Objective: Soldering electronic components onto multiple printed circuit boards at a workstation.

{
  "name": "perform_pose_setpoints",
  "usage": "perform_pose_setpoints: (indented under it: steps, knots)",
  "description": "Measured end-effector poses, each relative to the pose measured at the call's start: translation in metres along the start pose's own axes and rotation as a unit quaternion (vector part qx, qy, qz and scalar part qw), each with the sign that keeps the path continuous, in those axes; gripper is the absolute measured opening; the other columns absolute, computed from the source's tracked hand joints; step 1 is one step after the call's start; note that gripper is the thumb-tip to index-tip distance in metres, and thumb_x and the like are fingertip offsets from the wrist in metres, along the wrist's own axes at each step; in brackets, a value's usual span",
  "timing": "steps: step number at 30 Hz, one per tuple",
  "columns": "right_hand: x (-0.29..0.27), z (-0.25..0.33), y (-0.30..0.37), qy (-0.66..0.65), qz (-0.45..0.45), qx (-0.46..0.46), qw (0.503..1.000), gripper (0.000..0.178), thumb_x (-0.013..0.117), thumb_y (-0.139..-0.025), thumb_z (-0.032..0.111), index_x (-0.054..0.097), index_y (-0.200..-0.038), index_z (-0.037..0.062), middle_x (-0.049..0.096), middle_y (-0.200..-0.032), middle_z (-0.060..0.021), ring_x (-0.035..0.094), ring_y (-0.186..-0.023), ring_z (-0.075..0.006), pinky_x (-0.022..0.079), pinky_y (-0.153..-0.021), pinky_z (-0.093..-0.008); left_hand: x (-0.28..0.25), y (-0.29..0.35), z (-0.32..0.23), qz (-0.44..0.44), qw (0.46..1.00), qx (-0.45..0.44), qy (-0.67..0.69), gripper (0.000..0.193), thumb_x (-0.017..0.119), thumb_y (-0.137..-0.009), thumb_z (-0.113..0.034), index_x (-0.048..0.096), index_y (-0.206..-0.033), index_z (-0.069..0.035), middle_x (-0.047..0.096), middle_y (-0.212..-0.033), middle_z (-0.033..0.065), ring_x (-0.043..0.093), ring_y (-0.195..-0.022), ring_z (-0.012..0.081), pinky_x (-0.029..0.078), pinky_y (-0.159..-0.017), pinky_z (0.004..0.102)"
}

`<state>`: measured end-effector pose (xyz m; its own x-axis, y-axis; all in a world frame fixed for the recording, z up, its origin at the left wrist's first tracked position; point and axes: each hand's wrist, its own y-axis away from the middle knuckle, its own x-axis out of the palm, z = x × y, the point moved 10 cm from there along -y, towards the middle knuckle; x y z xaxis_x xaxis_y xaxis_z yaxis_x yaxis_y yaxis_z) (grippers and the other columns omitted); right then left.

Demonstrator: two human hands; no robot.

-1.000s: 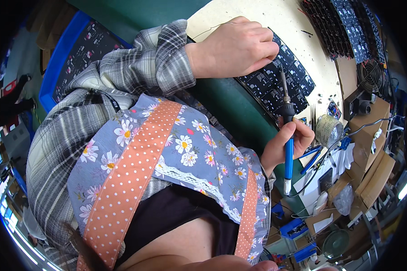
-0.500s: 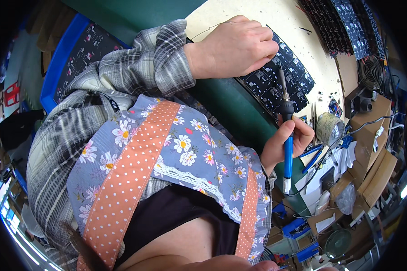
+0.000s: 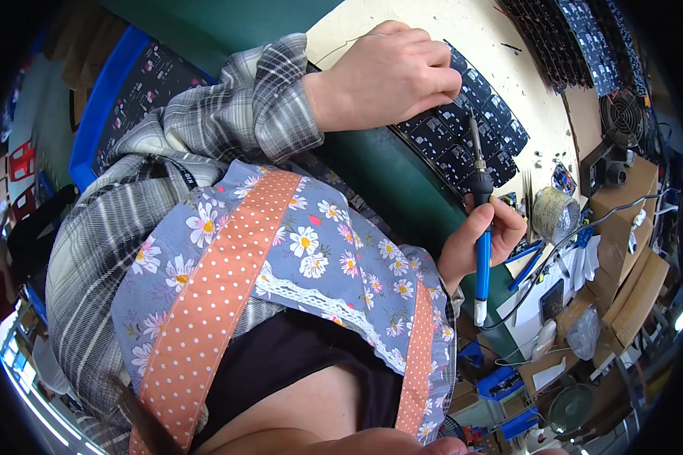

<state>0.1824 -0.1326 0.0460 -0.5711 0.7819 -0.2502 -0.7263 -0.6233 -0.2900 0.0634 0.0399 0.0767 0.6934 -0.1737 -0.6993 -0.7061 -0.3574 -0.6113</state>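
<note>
My right hand (image 3: 484, 236) grips a blue-handled soldering iron (image 3: 483, 265), its metal tip pointing away from me over a black circuit board panel (image 3: 501, 125). Small white-marked sections make up that panel, which lies on the cream work surface (image 3: 432, 17). My left hand (image 3: 391, 76) hovers at the panel's left side with fingers pinched together. A thin solder wire (image 3: 334, 51) trails from behind this hand; its end at the fingertips is too fine to make out. Whether the iron's tip touches the board, I cannot tell.
Stacked black boards with wires (image 3: 542, 42) stand at the far right. Tweezers (image 3: 527, 186), a tape roll (image 3: 555, 214) and a small fan (image 3: 622, 121) sit beyond my right hand. The iron's cable (image 3: 527, 292) curves rightward past cardboard boxes (image 3: 630, 227). A blue tray (image 3: 91, 129) of boards is at left.
My left hand has shifted slightly left, away from the iron's tip. The right hand and soldering iron stay nearly in place.
</note>
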Motion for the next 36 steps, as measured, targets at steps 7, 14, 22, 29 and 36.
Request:
perform_pose_setpoints:
  steps: [7,14,22,29,36]
  knots:
    - [0.002,0.004,-0.001,0.03,0.011,0.0,0.999,0.02,0.062,-0.08,0.01,0.05,-0.094,0.0018,0.054,-0.087,-0.0108,0.056,-0.079,-0.0178,0.047,-0.073,-0.03,0.012,0.001,0.008,0.028,0.999,-0.035,0.03,0.012,0.064,-0.075,-0.013,0.054,-0.081,-0.01,0.053,-0.077,0.0022,0.056,-0.077,0.0205,0.042,-0.07,0.0329]
    - [0.001,0.013,-0.002,0.041,0.017,0.008,0.999,0.018,0.061,-0.079,0.007,0.051,-0.093,0.0015,0.055,-0.085,-0.0102,0.056,-0.076,-0.0167,0.044,-0.073,-0.0292,0.007,0.001,0.0,0.026,0.999,-0.017,0.015,0.012,0.064,-0.075,-0.012,0.053,-0.08,-0.01,0.053,-0.078,0.0026,0.056,-0.077,0.0209,0.042,-0.07,0.033]
    - [-0.009,0.022,0.0,0.033,-0.002,-0.05,0.998,0.018,0.06,-0.081,0.008,0.05,-0.094,0.0,0.055,-0.086,-0.0105,0.056,-0.076,-0.0161,0.046,-0.068,-0.0276,0.004,-0.002,-0.002,-0.003,1.0,-0.008,0.016,0.012,0.065,-0.075,-0.014,0.055,-0.08,-0.011,0.053,-0.079,0.0024,0.055,-0.078,0.0198,0.042,-0.071,0.0323]
    - [-0.125,0.023,0.021,0.148,-0.324,-0.082,0.931,0.015,0.049,-0.09,0.017,0.047,-0.095,0.0029,0.052,-0.079,-0.0087,0.051,-0.071,-0.0145,0.044,-0.062,-0.0267,-0.02,-0.011,0.017,0.027,0.996,-0.054,0.06,0.012,0.056,-0.085,-0.02,0.058,-0.08,-0.008,0.059,-0.076,0.0089,0.058,-0.074,0.0271,0.046,-0.069,0.0374]
    - [-0.156,-0.018,0.027,0.14,-0.366,-0.036,0.92,0.013,0.046,-0.09,0.014,0.046,-0.093,0.0012,0.053,-0.083,-0.0108,0.051,-0.069,-0.0162,0.044,-0.065,-0.0268,-0.004,-0.002,0.006,-0.012,0.996,-0.028,0.086,0.009,0.065,-0.077,-0.015,0.057,-0.079,-0.01,0.054,-0.078,0.003,0.056,-0.076,0.0215,0.045,-0.068,0.0326]
